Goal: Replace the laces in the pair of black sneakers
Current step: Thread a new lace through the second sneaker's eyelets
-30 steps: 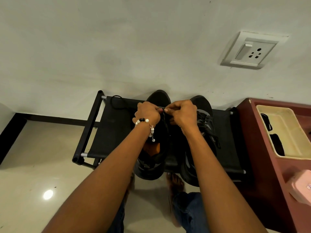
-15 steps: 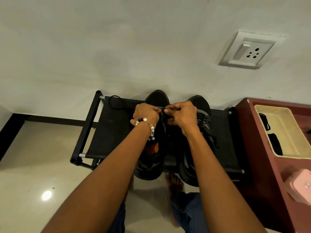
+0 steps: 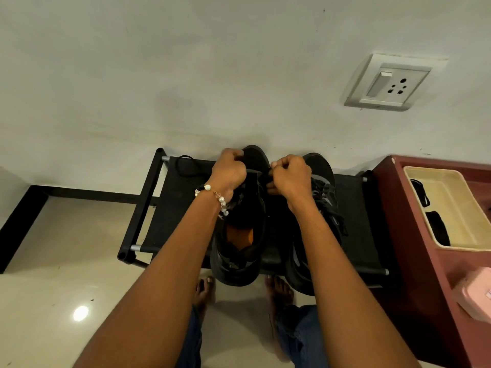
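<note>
Two black sneakers stand toe-to-wall on a low black rack [image 3: 183, 216]. The left sneaker [image 3: 240, 235] shows an orange insole and an open throat. The right sneaker [image 3: 322, 197] is laced with dark laces. My left hand [image 3: 229, 172], with a bead bracelet on the wrist, is curled over the left sneaker's toe end and pinches a black lace. My right hand [image 3: 291, 176] pinches the lace's other end just to the right. A short stretch of lace [image 3: 256, 171] runs between the hands. A loose black lace [image 3: 186, 166] lies coiled at the rack's back left.
A dark red cabinet [image 3: 406, 235] stands to the right, holding a cream tray [image 3: 457, 208] with black items and a pink box [image 3: 475, 293]. The wall is right behind the rack, with a socket plate [image 3: 389, 82]. My bare feet [image 3: 279, 288] stand on the shiny floor.
Both hands have moved apart a little and slightly toward the wall, drawing the lace taut across the left sneaker's toe end. The sneakers have stayed in place.
</note>
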{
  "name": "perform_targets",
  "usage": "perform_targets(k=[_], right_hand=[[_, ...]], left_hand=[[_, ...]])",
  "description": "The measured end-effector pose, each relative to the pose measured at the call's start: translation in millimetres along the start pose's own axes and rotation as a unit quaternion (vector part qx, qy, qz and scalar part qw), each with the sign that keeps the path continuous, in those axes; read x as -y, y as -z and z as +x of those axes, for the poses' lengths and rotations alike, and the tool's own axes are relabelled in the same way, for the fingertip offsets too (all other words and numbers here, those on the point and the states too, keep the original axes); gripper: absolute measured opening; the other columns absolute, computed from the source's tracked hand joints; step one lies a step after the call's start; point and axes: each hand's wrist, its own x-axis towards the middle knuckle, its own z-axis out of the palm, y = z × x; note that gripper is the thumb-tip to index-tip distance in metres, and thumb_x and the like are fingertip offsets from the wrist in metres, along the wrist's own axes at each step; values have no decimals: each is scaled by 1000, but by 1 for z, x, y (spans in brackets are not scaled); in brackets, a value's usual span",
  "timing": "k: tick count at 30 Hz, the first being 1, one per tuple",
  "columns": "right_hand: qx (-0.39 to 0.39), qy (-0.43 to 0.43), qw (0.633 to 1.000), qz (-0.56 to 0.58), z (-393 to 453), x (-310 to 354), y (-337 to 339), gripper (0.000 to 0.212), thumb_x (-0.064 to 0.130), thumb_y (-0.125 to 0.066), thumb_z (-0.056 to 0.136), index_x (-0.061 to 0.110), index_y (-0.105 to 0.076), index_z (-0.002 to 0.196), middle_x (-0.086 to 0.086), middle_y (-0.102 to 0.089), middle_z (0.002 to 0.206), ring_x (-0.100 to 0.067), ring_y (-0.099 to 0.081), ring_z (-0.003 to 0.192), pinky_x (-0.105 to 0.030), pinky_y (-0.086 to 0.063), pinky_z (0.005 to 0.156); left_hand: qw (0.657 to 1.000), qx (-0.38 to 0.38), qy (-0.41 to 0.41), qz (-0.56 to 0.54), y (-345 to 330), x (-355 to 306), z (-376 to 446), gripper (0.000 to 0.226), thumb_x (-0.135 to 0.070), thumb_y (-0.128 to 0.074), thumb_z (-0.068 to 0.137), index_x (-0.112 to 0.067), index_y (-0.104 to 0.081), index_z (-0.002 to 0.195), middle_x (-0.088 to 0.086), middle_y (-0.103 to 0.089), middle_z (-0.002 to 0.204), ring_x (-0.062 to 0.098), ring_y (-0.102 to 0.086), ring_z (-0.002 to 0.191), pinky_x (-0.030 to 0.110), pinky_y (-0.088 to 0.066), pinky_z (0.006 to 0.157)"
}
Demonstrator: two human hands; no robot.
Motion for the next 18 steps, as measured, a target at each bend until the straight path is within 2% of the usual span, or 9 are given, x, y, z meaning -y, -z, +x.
perform_targets(k=[2, 4, 7, 9, 10, 12, 15, 18], right_hand=[[-16, 3, 997, 73, -2, 8, 9, 15, 12, -55, 95, 7, -63, 83, -8, -71, 90, -19, -72, 70, -41, -62, 69], [-43, 31, 987, 152, -6, 20, 17, 14, 12, -56, 96, 10, -62, 84, -7, -72, 85, -20, -73, 76, -40, -60, 78], [-32, 88, 929, 358, -17, 43, 29, 14, 8, -47, 101, 10, -55, 89, -14, -72, 88, -28, -73, 81, -41, -58, 84], [-19, 139, 889, 437, -22, 55, 36, 12, 7, -45, 102, 8, -54, 93, -14, -68, 81, -27, -69, 73, -42, -58, 79], [-15, 156, 882, 445, -23, 58, 37, 11, 7, -47, 101, 7, -54, 94, -12, -65, 77, -24, -66, 70, -41, -58, 75], [-3, 162, 899, 407, -22, 57, 35, 8, 7, -50, 100, 4, -57, 95, -8, -64, 73, -19, -62, 68, -34, -56, 70], [34, 125, 959, 252, -19, 43, 22, 8, 8, -57, 96, 5, -64, 93, -3, -68, 76, -8, -64, 69, -24, -52, 68], [79, 110, 975, 174, -17, 32, 12, 9, 13, -64, 93, 14, -70, 86, 2, -68, 76, -8, -62, 68, -27, -51, 66]], left_hand=[[999, -6, -32, -42, 9, -8, -8, 50, 7, -39, 90, -22, -32, 131, 11, -55, 106, 24, -59, 80, 36, -53, 70], [996, -6, -49, -68, 14, -13, -14, 52, 11, -34, 90, -20, -25, 130, 12, -56, 105, 16, -54, 79, 28, -48, 67], [991, -16, -66, -112, 14, -15, -20, 38, 11, -28, 95, -13, -30, 125, 10, -64, 95, 16, -60, 82, 30, -52, 75], [986, -14, -89, -138, 13, -19, -26, 18, 2, -29, 101, -10, -41, 109, 10, -67, 87, 18, -65, 75, 29, -54, 70], [984, -11, -96, -152, 13, -22, -28, 18, -3, -30, 104, -10, -46, 100, 10, -68, 85, 17, -67, 69, 24, -52, 61], [980, -8, -112, -167, 11, -24, -28, 26, -8, -36, 104, -10, -57, 91, 9, -70, 83, 16, -68, 65, 18, -45, 49], [975, 4, -122, -185, 9, -20, -29, 22, -10, -51, 99, -14, -71, 90, 5, -73, 87, 12, -68, 74, 22, -51, 63], [970, 46, -106, -213, 9, -18, -29, 18, -7, -58, 94, -9, -73, 104, 8, -74, 96, 15, -70, 89, 24, -53, 72]])
